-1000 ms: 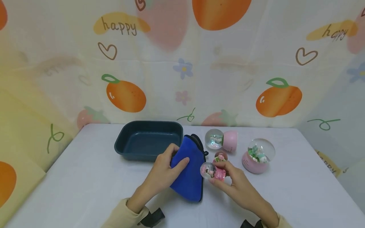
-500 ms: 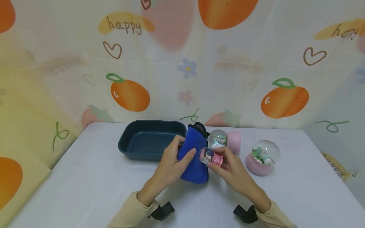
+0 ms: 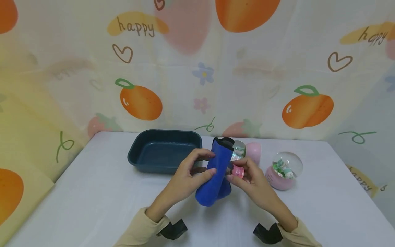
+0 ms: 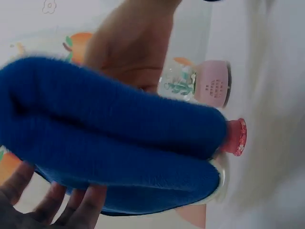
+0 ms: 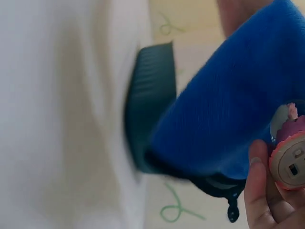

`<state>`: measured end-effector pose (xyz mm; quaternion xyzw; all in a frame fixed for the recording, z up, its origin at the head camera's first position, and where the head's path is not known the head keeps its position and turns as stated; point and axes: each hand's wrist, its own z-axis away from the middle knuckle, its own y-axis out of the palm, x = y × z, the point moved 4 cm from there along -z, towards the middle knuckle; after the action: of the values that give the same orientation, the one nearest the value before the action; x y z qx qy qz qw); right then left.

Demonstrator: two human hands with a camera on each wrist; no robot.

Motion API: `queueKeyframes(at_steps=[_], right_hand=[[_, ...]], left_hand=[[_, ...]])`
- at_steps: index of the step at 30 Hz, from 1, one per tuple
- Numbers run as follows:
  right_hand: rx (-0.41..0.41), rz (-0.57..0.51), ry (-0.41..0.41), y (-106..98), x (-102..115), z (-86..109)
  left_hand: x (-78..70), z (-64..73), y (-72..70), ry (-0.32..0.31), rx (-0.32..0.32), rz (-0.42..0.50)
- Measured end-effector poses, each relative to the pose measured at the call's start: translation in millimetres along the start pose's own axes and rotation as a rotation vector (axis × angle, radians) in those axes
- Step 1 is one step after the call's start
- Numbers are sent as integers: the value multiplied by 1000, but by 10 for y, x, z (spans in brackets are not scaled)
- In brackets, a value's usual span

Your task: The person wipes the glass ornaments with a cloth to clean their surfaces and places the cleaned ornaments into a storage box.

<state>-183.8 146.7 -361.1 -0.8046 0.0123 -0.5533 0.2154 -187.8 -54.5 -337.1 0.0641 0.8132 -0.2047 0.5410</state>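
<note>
My left hand (image 3: 192, 173) grips a blue fuzzy cloth (image 3: 216, 171) with black edging, folded over and raised above the table. In my right hand (image 3: 254, 180) a small pink snow globe (image 3: 238, 171) is pinched between thumb and fingers. Its glass end points left into the cloth's fold and is partly covered. The right wrist view shows the underside of its base (image 5: 289, 164), ringed in pink, facing the camera. A second small globe with a red-pink base (image 4: 236, 137) stands on the table behind the cloth in the left wrist view.
A dark teal rectangular tray (image 3: 165, 168) sits at the back left. Behind the hands a larger snow globe lies on its side, its pink base (image 3: 253, 153) to the right. Another pink-based snow globe (image 3: 280, 181) stands at the right. A patterned curtain (image 3: 185, 85) hangs behind the table.
Both hands have risen and moved away from me with the cloth and small globe. The cloth has turned and folded narrower, and the globe's glass end has gone in against it.
</note>
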Motion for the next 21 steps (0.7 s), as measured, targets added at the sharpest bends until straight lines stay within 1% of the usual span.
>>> queueKeyframes(at_steps=[3,7,9,12,15,17,19,21], right_hand=[[32,-57,-25,-2,57,28],[66,-103,-34,10,98,47],[71,-88,-39,12,113,53],[66,-38,-58,8,135,58],[62,-4,-78,8,151,58],[58,12,-80,7,158,58],[55,21,-80,8,164,59],[57,29,-82,9,173,59]], left_hand=[[9,4,35,-49,39,-8],[50,25,107,-118,84,-50],[80,39,153,-148,111,-43],[123,53,211,-184,141,-24],[155,61,234,-212,139,11],[160,61,230,-214,127,22],[154,59,215,-205,111,18],[139,57,193,-182,94,-7]])
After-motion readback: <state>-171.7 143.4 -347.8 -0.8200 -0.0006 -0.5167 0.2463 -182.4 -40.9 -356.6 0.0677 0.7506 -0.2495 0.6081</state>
